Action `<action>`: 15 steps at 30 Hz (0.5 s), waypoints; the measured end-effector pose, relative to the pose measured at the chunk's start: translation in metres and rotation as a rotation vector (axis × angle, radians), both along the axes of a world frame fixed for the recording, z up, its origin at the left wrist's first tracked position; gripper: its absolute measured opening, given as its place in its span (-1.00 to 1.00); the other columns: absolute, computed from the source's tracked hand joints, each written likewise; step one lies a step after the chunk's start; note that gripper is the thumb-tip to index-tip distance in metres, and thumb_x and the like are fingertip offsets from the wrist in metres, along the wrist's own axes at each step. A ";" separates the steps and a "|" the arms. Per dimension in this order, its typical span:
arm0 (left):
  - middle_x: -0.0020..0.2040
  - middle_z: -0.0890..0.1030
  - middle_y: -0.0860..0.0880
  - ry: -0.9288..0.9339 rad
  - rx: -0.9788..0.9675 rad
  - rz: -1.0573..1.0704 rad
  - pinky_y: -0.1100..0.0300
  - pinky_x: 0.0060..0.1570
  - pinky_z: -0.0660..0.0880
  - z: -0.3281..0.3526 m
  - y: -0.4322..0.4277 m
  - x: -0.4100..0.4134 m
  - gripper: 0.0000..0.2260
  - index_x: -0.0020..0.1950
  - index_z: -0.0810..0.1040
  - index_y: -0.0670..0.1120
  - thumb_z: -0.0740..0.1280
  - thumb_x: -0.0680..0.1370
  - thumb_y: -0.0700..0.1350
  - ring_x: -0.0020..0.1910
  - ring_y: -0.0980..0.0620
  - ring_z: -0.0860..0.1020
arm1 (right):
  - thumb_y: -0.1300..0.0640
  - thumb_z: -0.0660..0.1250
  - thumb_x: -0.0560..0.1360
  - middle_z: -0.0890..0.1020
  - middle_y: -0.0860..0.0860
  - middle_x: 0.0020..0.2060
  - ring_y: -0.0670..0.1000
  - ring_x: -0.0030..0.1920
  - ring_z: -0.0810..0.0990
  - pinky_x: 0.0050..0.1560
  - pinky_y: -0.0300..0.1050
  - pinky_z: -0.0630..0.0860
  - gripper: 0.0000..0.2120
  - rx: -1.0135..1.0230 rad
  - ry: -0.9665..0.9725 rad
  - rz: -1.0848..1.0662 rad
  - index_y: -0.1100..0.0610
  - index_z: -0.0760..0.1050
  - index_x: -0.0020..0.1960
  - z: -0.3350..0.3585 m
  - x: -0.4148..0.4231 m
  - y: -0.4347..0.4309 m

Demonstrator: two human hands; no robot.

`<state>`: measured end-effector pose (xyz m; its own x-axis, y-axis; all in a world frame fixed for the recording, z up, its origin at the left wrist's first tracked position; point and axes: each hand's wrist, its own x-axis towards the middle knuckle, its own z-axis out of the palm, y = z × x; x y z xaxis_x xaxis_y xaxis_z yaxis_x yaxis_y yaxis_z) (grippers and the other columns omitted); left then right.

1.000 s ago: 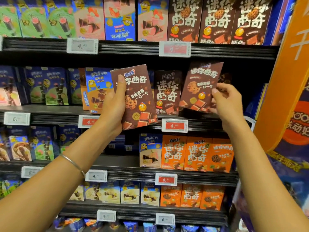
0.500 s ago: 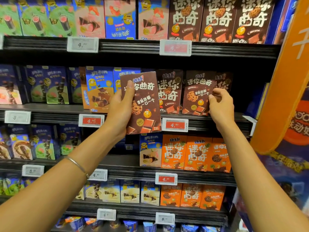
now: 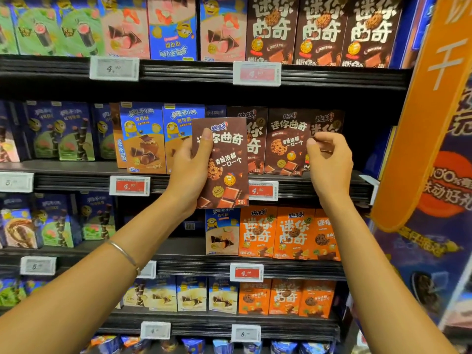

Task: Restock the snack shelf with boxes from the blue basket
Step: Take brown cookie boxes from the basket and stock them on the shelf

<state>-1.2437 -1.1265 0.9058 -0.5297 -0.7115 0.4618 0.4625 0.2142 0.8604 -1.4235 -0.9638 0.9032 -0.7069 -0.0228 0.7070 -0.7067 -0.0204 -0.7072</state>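
My left hand (image 3: 187, 172) grips a brown cookie box (image 3: 222, 164) by its left edge, thumb across the front. It holds the box upright in front of the middle shelf (image 3: 319, 185), apart from the row. Three more brown cookie boxes stand on that shelf, one behind the held box (image 3: 255, 139). My right hand (image 3: 329, 162) pinches the right edge of the second shelf box (image 3: 286, 144), thumb on its front and fingers curled behind. The third box (image 3: 328, 121) shows behind that hand. The blue basket is out of view.
Blue-and-brown minion boxes (image 3: 143, 139) stand left of the brown row. Orange cookie boxes (image 3: 288, 233) fill the shelf below, and larger brown boxes (image 3: 319, 29) the shelf above. An orange sign panel (image 3: 421, 111) juts out at the right. Price tags (image 3: 263, 191) line the shelf edges.
The tilted box in my right hand now stands upright on the shelf. My left hand has carried its box to the right and straightened it.
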 end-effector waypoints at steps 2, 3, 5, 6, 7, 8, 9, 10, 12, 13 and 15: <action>-0.05 0.78 0.04 -0.012 -0.016 -0.009 0.24 -0.25 0.65 0.005 0.006 -0.009 -0.68 0.20 0.54 -0.04 0.26 0.70 0.19 -0.08 0.04 0.77 | -0.02 0.32 0.61 0.59 -0.10 0.06 -0.18 0.08 0.59 0.10 -0.02 0.63 -0.76 0.031 0.053 0.144 0.05 0.53 0.23 0.002 0.019 0.003; -0.05 0.78 0.03 -0.017 -0.031 -0.019 0.22 -0.24 0.65 0.008 0.009 -0.015 -0.67 0.20 0.55 -0.06 0.26 0.70 0.20 -0.08 0.04 0.77 | -0.05 0.33 0.60 0.61 -0.07 0.09 -0.11 0.11 0.61 0.11 0.02 0.63 -0.75 0.075 0.053 0.239 0.03 0.53 0.23 0.003 0.027 0.003; 0.00 0.77 -0.03 -0.011 -0.076 -0.029 0.17 -0.17 0.67 0.016 0.018 -0.028 -0.65 0.21 0.55 -0.10 0.26 0.70 0.18 -0.05 0.02 0.77 | -0.13 0.37 0.56 0.61 -0.08 0.14 -0.09 0.13 0.64 0.06 -0.03 0.65 -0.67 0.171 0.019 0.430 -0.04 0.50 0.26 0.005 0.042 0.003; 0.02 0.76 -0.05 0.003 -0.103 -0.018 0.15 -0.11 0.68 0.019 0.022 -0.036 -0.66 0.20 0.55 -0.11 0.26 0.71 0.17 -0.03 0.02 0.76 | -0.15 0.41 0.53 0.62 -0.13 0.12 -0.13 0.10 0.66 -0.02 -0.13 0.65 -0.62 0.196 0.000 0.503 -0.07 0.46 0.28 0.005 0.048 0.003; 0.04 0.75 -0.06 0.026 -0.127 0.001 0.15 -0.07 0.68 0.023 0.026 -0.043 -0.68 0.19 0.56 -0.10 0.27 0.72 0.15 -0.01 0.04 0.75 | -0.13 0.45 0.50 0.63 -0.17 0.08 -0.17 0.06 0.67 -0.10 -0.21 0.64 -0.57 0.206 -0.001 0.538 -0.09 0.42 0.30 0.005 0.052 0.003; 0.05 0.74 -0.06 0.056 -0.142 0.020 0.18 -0.07 0.66 0.025 0.030 -0.050 -0.70 0.17 0.56 -0.10 0.27 0.72 0.13 -0.02 0.07 0.74 | -0.08 0.50 0.48 0.63 -0.19 0.05 -0.19 0.02 0.68 -0.13 -0.27 0.62 -0.51 0.205 0.016 0.539 -0.09 0.38 0.33 0.005 0.054 0.003; 0.05 0.73 -0.07 0.082 -0.151 0.030 0.20 -0.07 0.65 0.027 0.035 -0.056 -0.71 0.17 0.56 -0.10 0.26 0.72 0.12 -0.02 0.08 0.74 | -0.03 0.52 0.47 0.63 -0.18 0.05 -0.19 0.01 0.68 -0.13 -0.28 0.62 -0.45 0.198 0.037 0.517 -0.08 0.35 0.36 0.005 0.054 0.003; 0.06 0.73 -0.08 0.091 -0.159 0.032 0.19 -0.06 0.65 0.029 0.039 -0.062 -0.70 0.18 0.55 -0.11 0.25 0.73 0.12 0.00 0.07 0.73 | 0.01 0.53 0.47 0.62 -0.15 0.07 -0.18 0.01 0.69 -0.11 -0.24 0.64 -0.42 0.183 0.048 0.486 -0.06 0.33 0.38 0.005 0.053 0.005; 0.11 0.71 -0.08 0.056 -0.175 0.005 0.13 0.01 0.67 0.030 0.047 -0.071 -0.65 0.22 0.53 -0.12 0.19 0.74 0.15 0.05 0.04 0.73 | 0.10 0.51 0.50 0.60 -0.09 0.11 -0.18 0.00 0.69 -0.12 -0.22 0.66 -0.44 0.134 0.029 0.453 -0.01 0.33 0.41 0.006 0.046 0.011; 0.11 0.70 -0.06 0.026 -0.186 -0.029 0.14 0.01 0.67 0.029 0.049 -0.075 -0.65 0.23 0.52 -0.09 0.15 0.75 0.17 0.06 0.06 0.72 | 0.13 0.50 0.51 0.59 -0.09 0.11 -0.21 0.00 0.68 -0.14 -0.27 0.64 -0.45 0.112 0.015 0.444 0.01 0.34 0.41 0.005 0.040 0.016; 0.12 0.66 0.01 -0.024 -0.261 -0.054 0.15 0.00 0.64 0.028 0.051 -0.078 -0.67 0.27 0.49 -0.04 0.10 0.76 0.16 0.05 0.12 0.69 | 0.15 0.47 0.53 0.59 -0.12 0.11 -0.26 0.00 0.66 -0.16 -0.34 0.60 -0.49 0.079 -0.012 0.388 0.02 0.35 0.40 0.003 0.027 0.027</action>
